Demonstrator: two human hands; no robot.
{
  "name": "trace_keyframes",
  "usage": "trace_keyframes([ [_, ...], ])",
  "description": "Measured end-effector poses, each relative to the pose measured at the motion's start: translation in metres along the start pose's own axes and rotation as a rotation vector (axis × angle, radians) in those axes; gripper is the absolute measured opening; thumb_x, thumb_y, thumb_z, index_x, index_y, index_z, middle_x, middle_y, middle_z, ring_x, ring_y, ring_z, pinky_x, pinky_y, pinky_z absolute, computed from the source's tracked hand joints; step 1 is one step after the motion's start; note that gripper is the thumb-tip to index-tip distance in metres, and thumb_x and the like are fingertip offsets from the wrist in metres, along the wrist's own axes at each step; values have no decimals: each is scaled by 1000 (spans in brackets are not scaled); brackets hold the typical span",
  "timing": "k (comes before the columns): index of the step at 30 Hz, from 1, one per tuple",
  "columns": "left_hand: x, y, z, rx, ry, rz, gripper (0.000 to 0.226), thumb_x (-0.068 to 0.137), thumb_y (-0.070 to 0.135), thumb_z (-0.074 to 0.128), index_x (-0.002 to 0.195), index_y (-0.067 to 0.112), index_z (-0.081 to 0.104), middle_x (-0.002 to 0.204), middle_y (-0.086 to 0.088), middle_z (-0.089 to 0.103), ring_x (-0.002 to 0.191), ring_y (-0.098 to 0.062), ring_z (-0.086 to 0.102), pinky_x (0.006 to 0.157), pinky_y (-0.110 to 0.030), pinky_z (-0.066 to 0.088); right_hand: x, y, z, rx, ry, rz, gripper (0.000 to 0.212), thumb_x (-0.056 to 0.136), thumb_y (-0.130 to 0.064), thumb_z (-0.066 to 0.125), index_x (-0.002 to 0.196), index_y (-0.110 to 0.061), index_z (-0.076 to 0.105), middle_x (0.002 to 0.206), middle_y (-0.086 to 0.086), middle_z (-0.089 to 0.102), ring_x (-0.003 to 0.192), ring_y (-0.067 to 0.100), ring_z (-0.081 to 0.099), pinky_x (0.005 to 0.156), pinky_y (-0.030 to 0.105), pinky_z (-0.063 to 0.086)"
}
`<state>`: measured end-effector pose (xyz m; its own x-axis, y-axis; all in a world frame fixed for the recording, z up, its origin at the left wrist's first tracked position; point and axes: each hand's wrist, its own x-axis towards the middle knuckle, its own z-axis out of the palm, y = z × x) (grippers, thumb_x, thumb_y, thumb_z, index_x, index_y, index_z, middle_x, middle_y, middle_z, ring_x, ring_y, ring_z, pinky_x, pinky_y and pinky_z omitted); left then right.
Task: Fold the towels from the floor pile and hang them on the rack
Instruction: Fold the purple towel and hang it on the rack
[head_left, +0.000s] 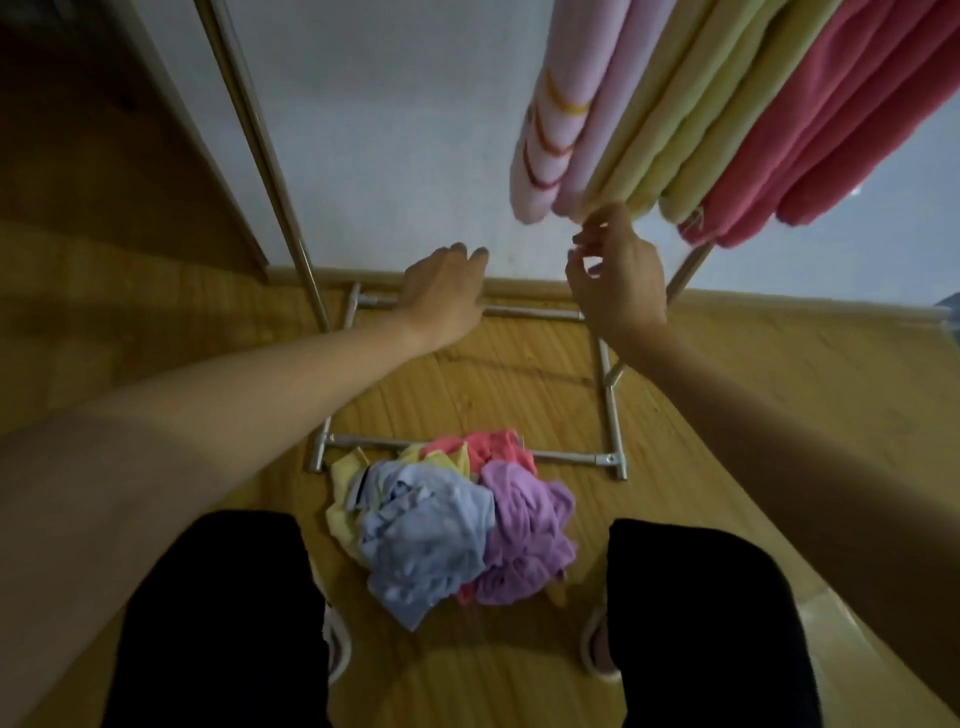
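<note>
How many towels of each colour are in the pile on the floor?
Crumpled yellow towel: 1
Crumpled light blue towel: 1
Crumpled purple towel: 1
Crumpled coral-pink towel: 1
Total: 4 that show; any buried underneath are hidden.

The towel pile lies on the floor against the rack's near base bar; folded towels hang above, right of the pile.
</note>
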<state>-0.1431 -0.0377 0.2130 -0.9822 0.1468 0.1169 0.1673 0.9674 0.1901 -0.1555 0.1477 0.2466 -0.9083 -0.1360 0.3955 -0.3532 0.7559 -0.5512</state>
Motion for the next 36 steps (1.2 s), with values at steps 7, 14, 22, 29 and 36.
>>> trace_keyframes([
  [7,-72,-38,103,42,-361,-101,28,90,17,55,116,9,49,113,-13,54,101,-32,57,64,-33,39,-95,84,79,-176,-550,144,39,90,-15,56,125,-3,44,126,16,53,108,34,56,83,44,48],
  [14,-117,-46,198,-67,-610,-80,30,91,16,52,120,9,50,122,-11,51,112,-29,52,81,-38,45,-186,143,152,-195,-928,330,46,88,-9,55,131,0,41,127,20,49,113,36,52,88,42,46],
  [22,-105,-5,295,-212,-728,-43,30,95,12,48,124,7,51,125,-12,51,115,-31,51,87,-42,47,-248,187,212,-196,-1088,504,49,89,-8,52,134,4,38,122,20,56,114,37,54,97,45,41],
  [29,-76,22,350,-434,-660,-287,43,95,19,48,135,3,41,127,-22,53,116,-38,52,89,-41,43,-282,198,247,-122,-986,712,68,94,-20,53,148,-4,15,135,20,47,106,32,57,84,36,48],
  [36,-70,36,364,-586,-566,-636,28,92,27,56,101,1,64,104,-19,66,100,-35,60,82,-39,48,-281,201,254,-7,-888,729,59,89,-11,57,142,-1,31,117,16,58,95,25,56,78,32,45],
])
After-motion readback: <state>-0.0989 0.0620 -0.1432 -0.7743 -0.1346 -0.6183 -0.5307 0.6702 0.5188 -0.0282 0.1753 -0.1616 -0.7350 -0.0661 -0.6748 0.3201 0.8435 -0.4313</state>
